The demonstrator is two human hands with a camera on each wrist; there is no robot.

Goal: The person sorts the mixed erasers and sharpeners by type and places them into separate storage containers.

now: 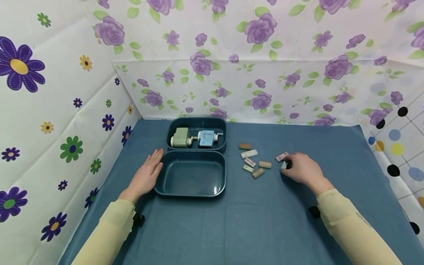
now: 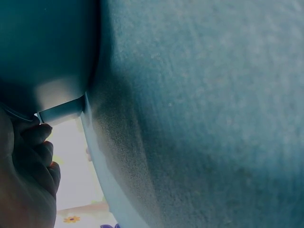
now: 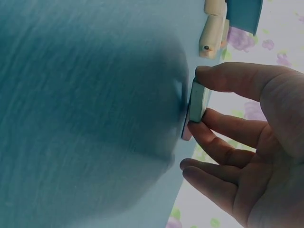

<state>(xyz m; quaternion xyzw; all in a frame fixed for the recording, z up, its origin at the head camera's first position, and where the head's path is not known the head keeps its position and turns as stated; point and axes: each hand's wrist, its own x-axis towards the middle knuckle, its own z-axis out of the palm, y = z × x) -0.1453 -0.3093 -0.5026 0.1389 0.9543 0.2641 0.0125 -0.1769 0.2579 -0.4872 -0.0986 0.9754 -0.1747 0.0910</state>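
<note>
My right hand (image 1: 303, 169) pinches a small pale green block (image 3: 197, 100), which looks like an eraser, between thumb and fingertips, low over the cloth. A pinkish block (image 1: 282, 156) lies just beyond those fingertips. My left hand (image 1: 145, 175) has its fingers straight, lying along the left side of the front dark blue tray (image 1: 190, 193). To the left of the right hand are several small pieces in a loose group, among them a white block (image 1: 249, 154), a brown block (image 1: 245, 146) and a tan cylinder (image 1: 265, 165).
Behind the front tray stands a second dark blue tray (image 1: 197, 120). It holds a green boxy device (image 1: 181, 137) and a light blue one (image 1: 207, 138), each with a small crank-like part. A blue cloth (image 1: 265, 221) covers the table, with flowered sheets (image 1: 232, 88) behind and at the sides.
</note>
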